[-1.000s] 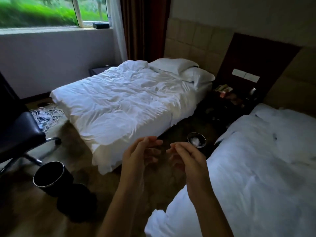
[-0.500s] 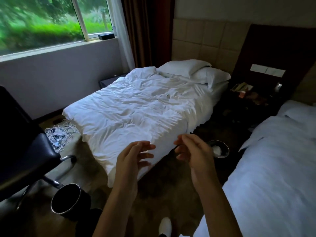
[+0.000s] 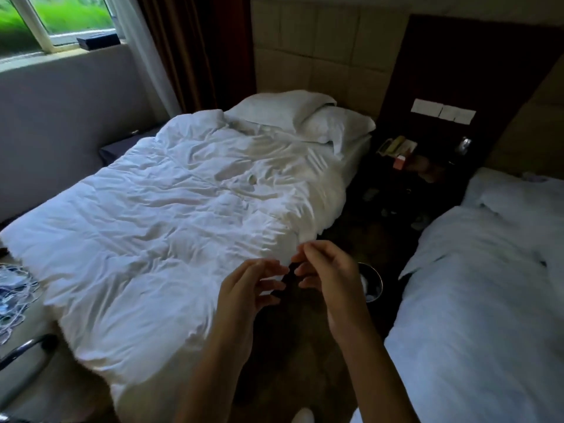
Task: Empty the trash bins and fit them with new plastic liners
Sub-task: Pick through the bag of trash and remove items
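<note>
A small dark trash bin with a shiny metal rim stands on the floor in the aisle between the two beds. White crumpled waste lies inside it. My right hand is raised just left of the bin and hides part of its rim. My left hand hovers beside it, over the edge of the left bed. The fingertips of both hands nearly meet, loosely curled, and I see nothing held in either. No liner shows.
The left bed has a rumpled white duvet; the right bed borders the narrow aisle. A dark nightstand with a phone closes the aisle's far end. Tangled cables and a chair leg lie at left.
The view has moved forward and right into the aisle. The second bin and the black chair at left have left the frame. The aisle bin is closer, beside my right hand.
</note>
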Demonstrator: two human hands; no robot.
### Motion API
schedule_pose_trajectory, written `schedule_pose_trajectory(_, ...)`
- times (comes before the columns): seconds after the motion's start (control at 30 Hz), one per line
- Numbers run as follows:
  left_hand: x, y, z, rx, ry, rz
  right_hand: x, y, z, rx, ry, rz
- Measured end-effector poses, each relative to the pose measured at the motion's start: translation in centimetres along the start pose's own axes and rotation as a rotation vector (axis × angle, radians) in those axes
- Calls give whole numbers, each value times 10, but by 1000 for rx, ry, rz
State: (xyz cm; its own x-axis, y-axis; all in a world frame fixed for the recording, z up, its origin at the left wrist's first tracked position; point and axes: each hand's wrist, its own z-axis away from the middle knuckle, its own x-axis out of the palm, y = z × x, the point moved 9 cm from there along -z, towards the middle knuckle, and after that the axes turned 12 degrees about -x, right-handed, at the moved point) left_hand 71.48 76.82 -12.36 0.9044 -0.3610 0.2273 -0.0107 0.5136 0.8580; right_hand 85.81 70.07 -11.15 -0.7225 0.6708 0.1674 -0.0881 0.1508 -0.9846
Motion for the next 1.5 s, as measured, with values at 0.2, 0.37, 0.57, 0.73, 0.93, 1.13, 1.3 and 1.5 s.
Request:
schedule_pose_trajectory(0.2, 76, 44, -72, -36, -76, -3, -49, -8, -75, -23, 80, -2)
schedule_pose_trajectory(0.37, 162, 53, -118, -65, -247, -123, -122, -20, -117, -78, 305, 37)
schedule_pose_trajectory(0.57, 261, 30, -168, -155, -499, -205, -194, -19, -139, -77, 524, 79)
schedule_pose_trajectory(0.73, 335, 27, -211, -218, -719, -280, -222, -20, -175, -73, 702, 137)
schedule_pose_trajectory(0.93, 383, 69, -278, -258, -879, -288, -206, -33, -246, -101, 772, 249)
schedule_pose_trajectory(1.13, 392, 87, -350, -347, -882, -301, -194, -21, -310, -70, 830, 285)
schedule_pose_trajectory(1.3, 421, 88, -392, -349, -900, -339, -210, -15, -347, -57, 904, 257)
schedule_pose_trajectory(1.5, 473, 86, -419, -320, -928, -413, -251, -12, -386, -82, 948, 195)
